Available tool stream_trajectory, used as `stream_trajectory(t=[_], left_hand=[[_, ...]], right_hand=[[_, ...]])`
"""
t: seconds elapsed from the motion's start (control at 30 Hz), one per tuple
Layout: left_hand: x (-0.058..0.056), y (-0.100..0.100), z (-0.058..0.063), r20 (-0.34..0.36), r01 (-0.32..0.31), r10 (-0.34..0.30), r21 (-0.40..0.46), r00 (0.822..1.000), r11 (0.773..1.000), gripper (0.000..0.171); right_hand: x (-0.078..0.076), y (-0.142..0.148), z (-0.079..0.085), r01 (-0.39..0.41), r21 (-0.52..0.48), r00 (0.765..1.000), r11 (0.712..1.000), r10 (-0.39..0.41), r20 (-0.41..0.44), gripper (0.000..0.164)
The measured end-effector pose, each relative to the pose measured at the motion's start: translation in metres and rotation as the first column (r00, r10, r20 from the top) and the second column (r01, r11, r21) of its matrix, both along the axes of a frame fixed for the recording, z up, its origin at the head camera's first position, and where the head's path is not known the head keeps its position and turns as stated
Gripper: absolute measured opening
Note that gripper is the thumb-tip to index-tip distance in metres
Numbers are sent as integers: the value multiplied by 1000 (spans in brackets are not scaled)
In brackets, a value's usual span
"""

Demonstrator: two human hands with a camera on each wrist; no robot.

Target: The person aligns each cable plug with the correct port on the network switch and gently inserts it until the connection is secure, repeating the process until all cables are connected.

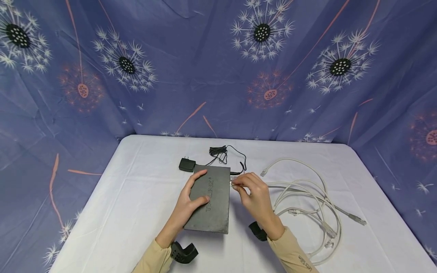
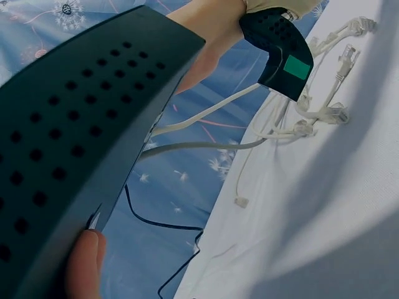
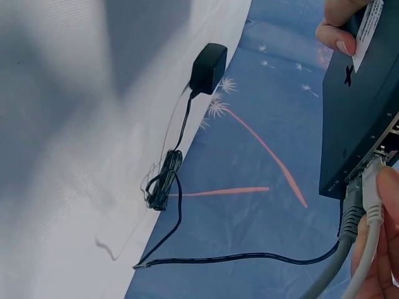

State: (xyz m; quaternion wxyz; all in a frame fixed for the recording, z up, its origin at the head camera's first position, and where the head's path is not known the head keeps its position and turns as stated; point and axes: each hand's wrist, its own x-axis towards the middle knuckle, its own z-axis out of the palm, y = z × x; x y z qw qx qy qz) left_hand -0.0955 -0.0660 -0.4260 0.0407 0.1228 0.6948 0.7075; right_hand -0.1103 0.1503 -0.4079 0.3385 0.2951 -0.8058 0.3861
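A black TP-LINK network switch [image 1: 218, 212] is held up over the table by my left hand [image 1: 187, 203], thumb on its top and fingers round its left side. At its right-side ports, my right hand [image 1: 254, 193] pinches the plug of a white network cable [image 3: 372, 187]. That plug sits at a port; how deep it is cannot be told. Beside it a grey network cable [image 3: 353, 208] is plugged in. The thin black power cord [image 1: 235, 173] runs to the same side. The left wrist view shows the switch's vented casing [image 2: 93, 106] and one fingertip.
Behind the switch lie a black power adapter [image 1: 187, 165] and its bundled cord [image 1: 217, 151]. Several white network cables [image 1: 336, 216] lie coiled at the right, with the grey cable's loose plug [image 1: 356, 218] among them. Both wrists carry black camera mounts [image 1: 184, 253]. A patterned blue cloth [image 1: 205, 76] hangs behind the white table [image 1: 136, 182].
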Motion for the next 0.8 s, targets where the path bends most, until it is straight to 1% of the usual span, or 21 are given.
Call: stream_trajectory(t=[0.33,0.57,0.8], left_hand=[[-1,0,0,19,-5,4,14,1000,1000,72],[-1,0,1,32,-15,14,32,999,999,74],[-1,0,-1,42,-22,21,35,999,999,73]], right_hand=[[2,2,-3,-12,-25,999,1000,13,47,20],[4,5,-3,-12,-54,998,998,15,65,22],[3,11,-3,-22,-78,995,997,30,98,25]])
